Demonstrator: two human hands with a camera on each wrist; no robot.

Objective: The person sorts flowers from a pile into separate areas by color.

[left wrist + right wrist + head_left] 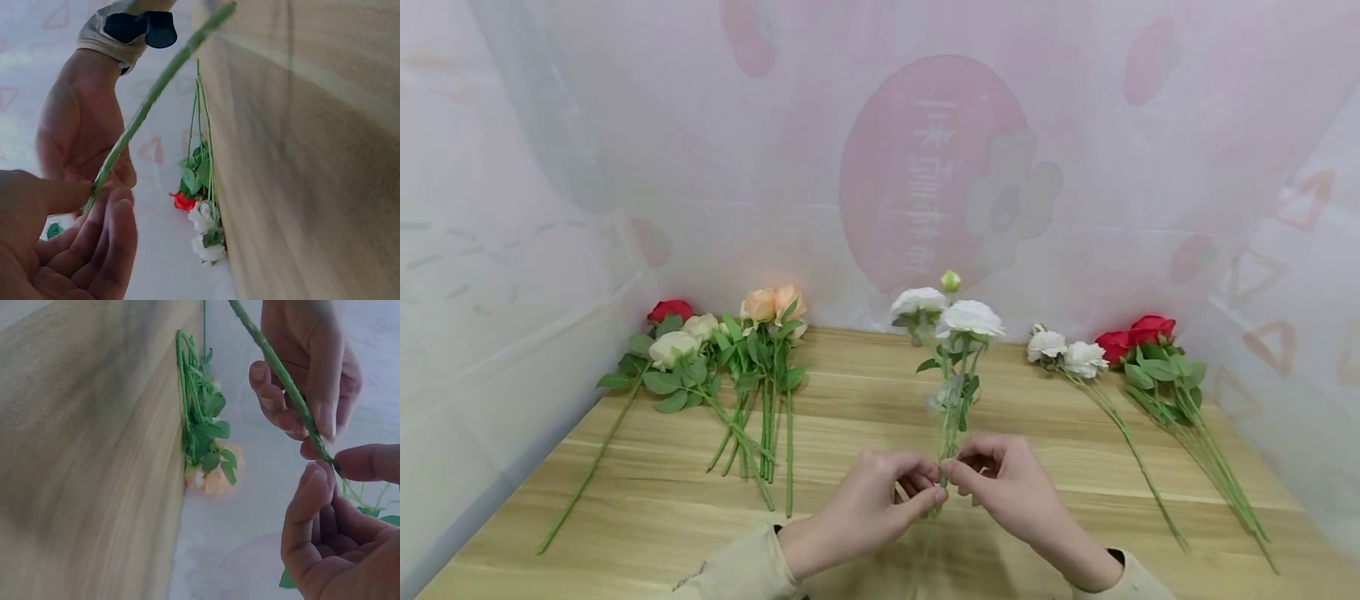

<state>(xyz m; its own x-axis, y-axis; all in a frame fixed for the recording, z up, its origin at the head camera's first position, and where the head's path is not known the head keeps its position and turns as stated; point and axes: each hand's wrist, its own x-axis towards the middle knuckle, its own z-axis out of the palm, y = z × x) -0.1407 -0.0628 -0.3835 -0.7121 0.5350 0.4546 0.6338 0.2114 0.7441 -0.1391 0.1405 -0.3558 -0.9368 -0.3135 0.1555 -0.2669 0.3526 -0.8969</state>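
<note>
A white flower with two open blooms, a green bud and leaves stands upright over the middle of the table. My left hand pinches its stem low down between thumb and fingers. From the other side, my right hand pinches the same stem with thumb and forefinger, slightly higher. In the left wrist view the green stem runs out past the fingertips of both hands. The right wrist view shows the stem slanting into the pinch, its flowering part mostly out of frame.
At the left of the wooden table lie a red rose, cream roses and peach roses. White flowers and red roses lie at the right. A printed curtain encloses the back and sides.
</note>
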